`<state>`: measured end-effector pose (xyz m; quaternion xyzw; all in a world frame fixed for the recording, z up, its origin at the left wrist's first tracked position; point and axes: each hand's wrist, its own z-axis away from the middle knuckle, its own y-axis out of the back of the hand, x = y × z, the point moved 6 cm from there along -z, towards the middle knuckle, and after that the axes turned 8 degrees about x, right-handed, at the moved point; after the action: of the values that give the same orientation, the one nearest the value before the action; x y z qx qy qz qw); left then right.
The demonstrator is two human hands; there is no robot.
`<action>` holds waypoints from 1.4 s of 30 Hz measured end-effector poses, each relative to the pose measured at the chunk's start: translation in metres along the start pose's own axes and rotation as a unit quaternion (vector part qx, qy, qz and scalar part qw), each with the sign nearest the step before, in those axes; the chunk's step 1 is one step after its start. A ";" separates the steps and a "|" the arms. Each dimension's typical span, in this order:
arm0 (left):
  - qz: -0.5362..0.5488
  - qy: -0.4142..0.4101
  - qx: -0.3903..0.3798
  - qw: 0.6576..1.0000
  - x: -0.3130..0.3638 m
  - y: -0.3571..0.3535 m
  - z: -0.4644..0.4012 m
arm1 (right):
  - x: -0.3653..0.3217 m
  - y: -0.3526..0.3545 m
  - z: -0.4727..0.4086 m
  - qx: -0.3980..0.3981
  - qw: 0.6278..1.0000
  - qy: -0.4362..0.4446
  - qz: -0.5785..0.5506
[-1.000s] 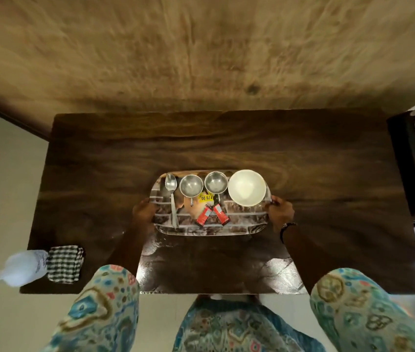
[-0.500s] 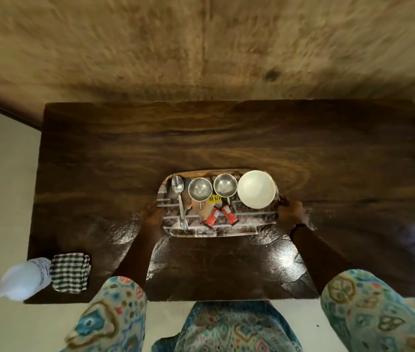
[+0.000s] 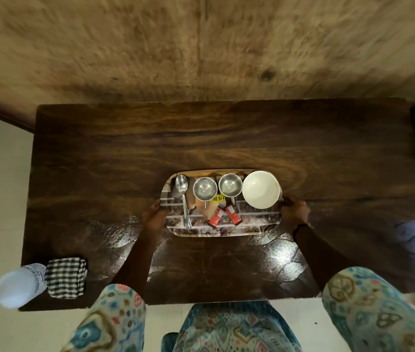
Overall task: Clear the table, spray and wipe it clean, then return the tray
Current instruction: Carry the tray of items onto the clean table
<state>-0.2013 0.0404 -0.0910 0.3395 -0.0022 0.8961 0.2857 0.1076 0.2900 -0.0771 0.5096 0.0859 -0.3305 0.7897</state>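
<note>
- Where the grip is concerned, the left hand [image 3: 154, 214] is curled round the left short edge of the rectangular brick-patterned serving tray [image 3: 249, 227], and the right hand [image 3: 294, 212] is curled round the right short edge, so the tray is held between the two.
- The tray's long axis is seen to run left to right, straight across the body, with one hand at each end (neither is nearer than the other), so a level two-handed move is judged possible.
- On the tray are carried a steel spoon [image 3: 184, 196], two small steel cups [image 3: 205, 189], a round white bowl [image 3: 261, 189] at the right end, and two red sachets [image 3: 224, 215].
- Whether the tray rests on the dark wooden table [image 3: 226, 138] or is raised just above it cannot be told.
- Near the table's front-left corner, well apart from the tray, a folded checked cloth [image 3: 66, 277] lies beside a white spray bottle [image 3: 19, 285].
</note>
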 end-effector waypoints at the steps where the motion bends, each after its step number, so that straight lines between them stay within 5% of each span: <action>1: -0.011 0.001 -0.003 1.000 -0.002 -0.001 -0.003 | -0.002 0.001 -0.001 0.001 1.000 0.002 0.001; 9: -0.125 -0.044 -0.060 0.989 0.002 -0.009 0.002 | -0.012 0.001 0.000 -0.069 0.990 0.074 0.097; 14: -0.412 -0.249 0.015 0.876 0.015 -0.001 0.010 | -0.015 0.005 0.023 -0.036 0.979 0.130 0.153; 21: -0.373 -0.316 -0.014 0.872 0.036 -0.008 0.082 | -0.038 0.034 0.104 0.125 0.943 0.270 0.147; 33: -0.284 -0.384 0.007 0.879 0.078 0.020 0.183 | -0.094 0.052 0.235 0.115 0.872 0.452 0.148; 42: -0.220 -0.408 0.026 0.886 0.078 0.072 0.255 | -0.123 0.086 0.326 0.124 0.857 0.500 0.027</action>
<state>-0.1308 -0.0305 0.1668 0.6743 -0.0207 0.5923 0.4406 -0.0002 0.0853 0.1969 0.7018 0.4141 -0.0174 0.5795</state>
